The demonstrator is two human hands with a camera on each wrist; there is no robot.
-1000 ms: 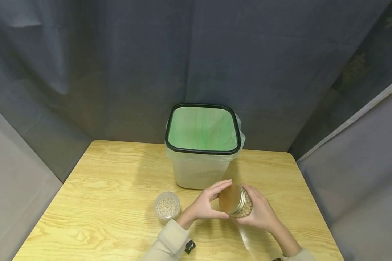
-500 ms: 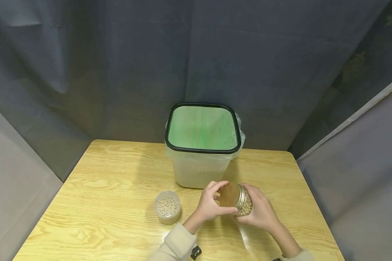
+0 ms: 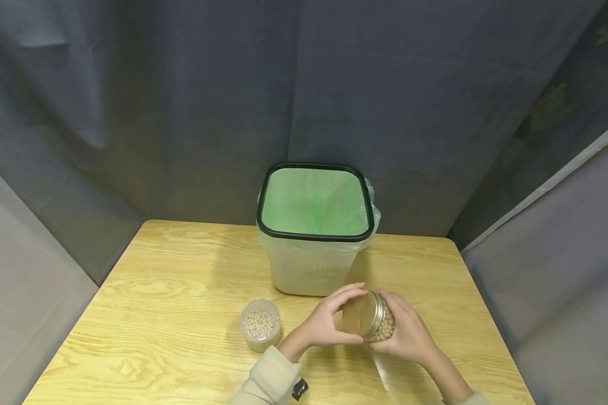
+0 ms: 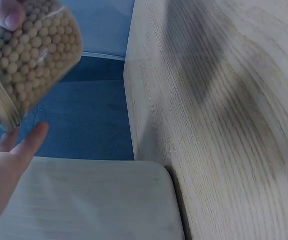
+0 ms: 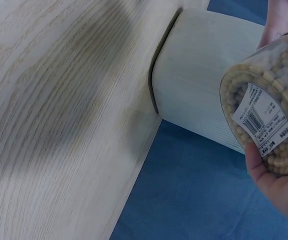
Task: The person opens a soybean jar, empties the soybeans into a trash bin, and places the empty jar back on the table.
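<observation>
A clear jar (image 3: pixel 383 327) full of round beige balls lies tilted above the table, its gold lid (image 3: pixel 356 316) turned to the left. My right hand (image 3: pixel 406 331) grips the jar round its body near the base. On the other side my left hand (image 3: pixel 324 326) holds the lid, its fingers over the far rim and the thumb along the near rim. In the right wrist view a white barcode label (image 5: pixel 262 119) shows on the jar's bottom. Through the side in the left wrist view, the balls (image 4: pixel 43 50) fill the jar closely.
A small clear tub (image 3: pixel 259 344) of similar balls stands on the wooden table (image 3: pixel 147 315), just left of my left forearm. Behind my hands stands a bin (image 3: pixel 309 270) with a black rim and a green-tinted liner. A dark curtain (image 3: pixel 208 112) hangs beyond the table.
My left hand turned on the lid, its thumb moving across the rim, then shifted back. The jar stays in my right hand, with its tilt slightly altered.
</observation>
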